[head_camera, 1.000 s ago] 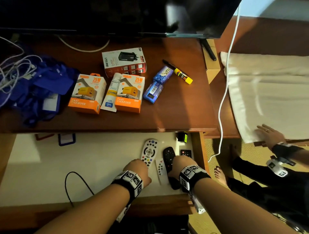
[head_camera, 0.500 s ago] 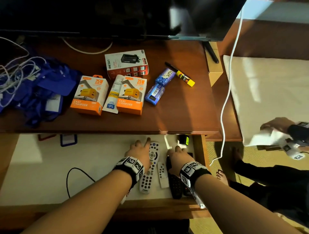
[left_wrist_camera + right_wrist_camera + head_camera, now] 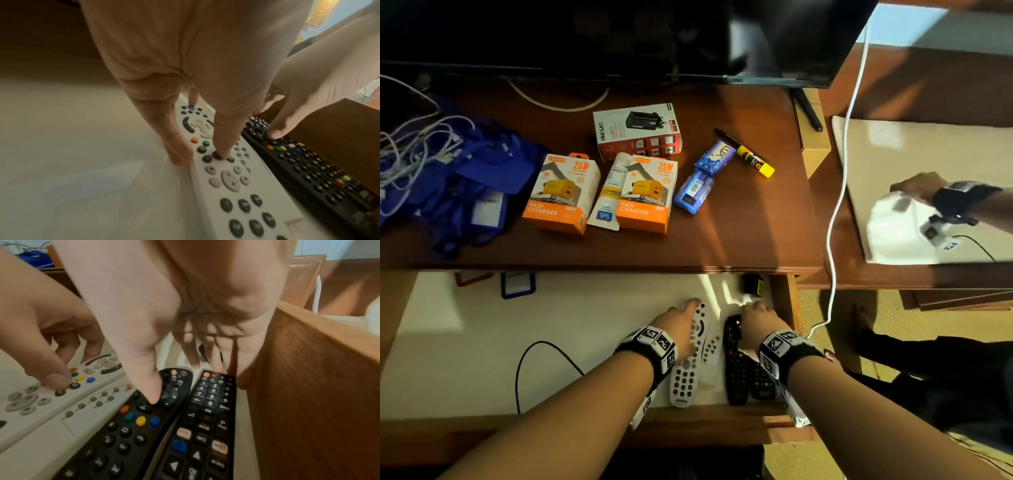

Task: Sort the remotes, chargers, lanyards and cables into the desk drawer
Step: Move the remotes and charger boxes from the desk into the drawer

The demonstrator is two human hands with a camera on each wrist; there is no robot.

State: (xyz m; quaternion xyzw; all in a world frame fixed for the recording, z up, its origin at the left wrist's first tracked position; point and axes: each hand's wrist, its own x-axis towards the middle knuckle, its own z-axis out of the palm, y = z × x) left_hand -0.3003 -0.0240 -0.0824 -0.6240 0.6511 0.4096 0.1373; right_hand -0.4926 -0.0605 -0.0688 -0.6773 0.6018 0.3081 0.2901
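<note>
Resting straight left fingers (image 3: 223,142) on the white remote (image 3: 686,370); pressing open right fingers (image 3: 152,391) onto the black remote (image 3: 131,426) beside it.

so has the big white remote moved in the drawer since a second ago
Yes. The white remote slid toward the drawer's front edge; its near end now lies almost against it, under the left hand.

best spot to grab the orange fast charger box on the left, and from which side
Grip the left orange charger box across its two long side walls, coming straight down from above. It lies flat on the desk with its left side free; on its right the white tube lies close alongside, so fingers there have little room.
</note>
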